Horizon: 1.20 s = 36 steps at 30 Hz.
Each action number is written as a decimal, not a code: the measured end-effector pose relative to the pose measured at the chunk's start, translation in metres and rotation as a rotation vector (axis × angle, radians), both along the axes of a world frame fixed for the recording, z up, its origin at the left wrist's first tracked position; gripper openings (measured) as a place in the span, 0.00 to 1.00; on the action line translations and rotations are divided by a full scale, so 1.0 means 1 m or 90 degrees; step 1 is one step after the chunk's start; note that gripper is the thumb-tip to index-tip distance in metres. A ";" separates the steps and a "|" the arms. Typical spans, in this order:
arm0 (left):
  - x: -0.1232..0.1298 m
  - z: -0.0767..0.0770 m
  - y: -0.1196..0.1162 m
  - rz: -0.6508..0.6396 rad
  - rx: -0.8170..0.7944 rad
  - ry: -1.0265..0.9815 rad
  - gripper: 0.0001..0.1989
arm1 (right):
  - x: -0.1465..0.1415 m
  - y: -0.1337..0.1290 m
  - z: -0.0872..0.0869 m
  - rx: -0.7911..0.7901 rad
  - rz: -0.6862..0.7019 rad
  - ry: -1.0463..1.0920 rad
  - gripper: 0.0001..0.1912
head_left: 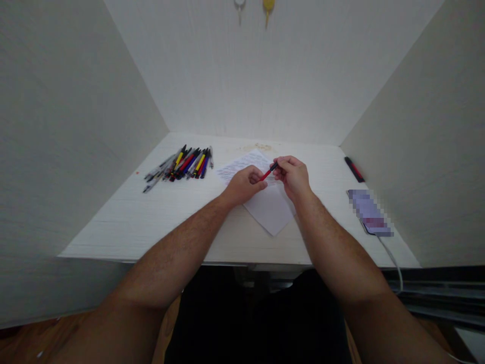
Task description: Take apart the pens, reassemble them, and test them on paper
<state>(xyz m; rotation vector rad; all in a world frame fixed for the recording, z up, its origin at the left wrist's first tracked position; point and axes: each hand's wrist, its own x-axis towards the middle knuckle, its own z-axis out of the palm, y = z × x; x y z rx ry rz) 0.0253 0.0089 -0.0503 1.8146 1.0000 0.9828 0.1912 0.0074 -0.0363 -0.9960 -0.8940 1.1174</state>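
Between my two hands, a red and black pen (268,173) is held at a slant above the paper. My left hand (248,184) pinches its red lower end. At the black upper end, the fingers of my right hand (291,174) are closed on it. Under both hands lies a sheet of paper (271,215), its far part covered with lines of writing and its near part blank. To the left of my hands, a heap of pens (187,164) in red, yellow, blue, black and clear lies on the white table (159,217).
A black and red object (354,169) lies by the right wall. Nearer me is a phone (369,212), its screen blurred, with a white cable (394,260) running off the table edge. Panels enclose the table at left, back and right. Two hooks (268,7) hang on the back panel.
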 end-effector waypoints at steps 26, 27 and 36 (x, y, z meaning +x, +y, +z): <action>-0.002 0.004 -0.003 -0.041 -0.087 0.068 0.13 | 0.001 0.001 -0.003 -0.008 0.042 -0.040 0.07; -0.002 0.003 -0.003 -0.045 -0.085 0.067 0.13 | 0.002 0.001 -0.003 -0.010 0.046 -0.043 0.07; 0.000 0.000 -0.002 -0.035 -0.084 0.034 0.08 | 0.000 0.000 -0.004 -0.048 0.092 -0.065 0.13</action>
